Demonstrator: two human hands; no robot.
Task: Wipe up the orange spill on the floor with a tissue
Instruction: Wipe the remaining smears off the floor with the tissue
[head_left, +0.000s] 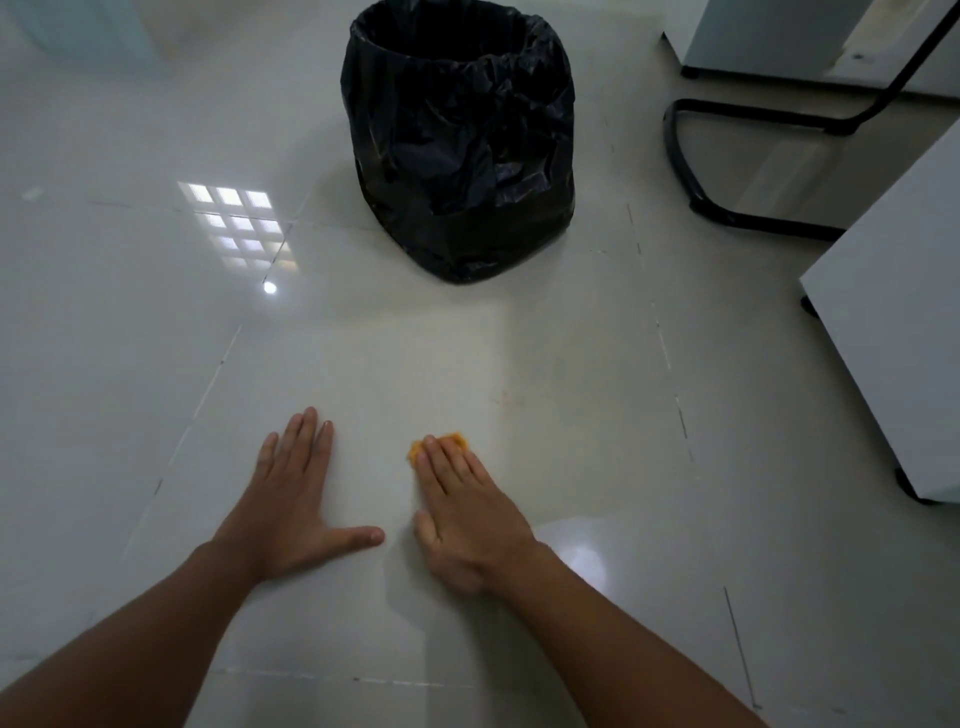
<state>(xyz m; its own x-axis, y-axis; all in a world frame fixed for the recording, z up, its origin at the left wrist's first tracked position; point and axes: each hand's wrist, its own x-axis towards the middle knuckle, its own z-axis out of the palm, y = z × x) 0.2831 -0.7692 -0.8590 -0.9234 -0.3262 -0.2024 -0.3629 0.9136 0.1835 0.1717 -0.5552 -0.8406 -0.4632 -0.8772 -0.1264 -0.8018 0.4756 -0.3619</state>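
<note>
The right hand (467, 514) lies palm down on the floor (571, 364), its grip flattened with fingers stretched out and close together, pressing a tissue (452, 440) against the tiles. Only one tissue shows, soaked orange and crumpled into a small wad; it peeks out from under the fingertips, so most of it is hidden by the hand. Its visible strip runs roughly across the fingertips, from left to right, though its true long axis cannot be told. The left hand (296, 499) rests flat on the floor just beside the right one, fingers spread, thumb pointing toward the right hand, with nothing under it or in it. A faint orange smear (504, 397) shows on the tile just ahead of the right fingertips and slightly to their right. Farther ahead stands one bin (457, 140) lined with a black bag, well apart from both hands. To the right of the right hand are a black chair base (727, 208) and white cabinets (893, 332). Nothing lies between the hands and the bin.
</note>
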